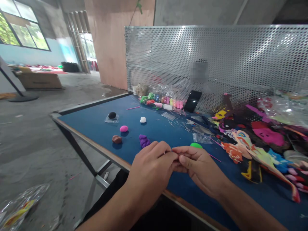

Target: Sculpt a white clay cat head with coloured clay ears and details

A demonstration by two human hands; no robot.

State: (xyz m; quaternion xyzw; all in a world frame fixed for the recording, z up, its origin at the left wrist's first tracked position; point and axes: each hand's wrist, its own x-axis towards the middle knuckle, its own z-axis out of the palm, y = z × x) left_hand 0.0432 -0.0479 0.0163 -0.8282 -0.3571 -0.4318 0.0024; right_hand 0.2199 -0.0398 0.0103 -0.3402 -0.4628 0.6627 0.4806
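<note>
My left hand [154, 163] and my right hand [198, 163] meet over the near edge of the blue table [96, 118]. Their fingers are closed and pressed together at the tips; whatever lies between them is hidden. Just beyond my left hand sits a twisted lump of purple clay [143, 141]. Behind my right fingers a bright green clay piece [196, 145] shows in part. Further left lie a brown clay lump [116, 139], a pink clay oval [124, 128], a white clay ball [142, 119] and a black clay ball [112, 115] on clear plastic.
Finished-looking coloured clay figures [250, 144] crowd the right side. A dark phone [192, 101] leans against the perforated metal panel [163, 57]. Several packs of coloured clay [166, 101] line the back, with a small plastic bag [202, 138] nearer. A thin pink stick [133, 108] lies far left.
</note>
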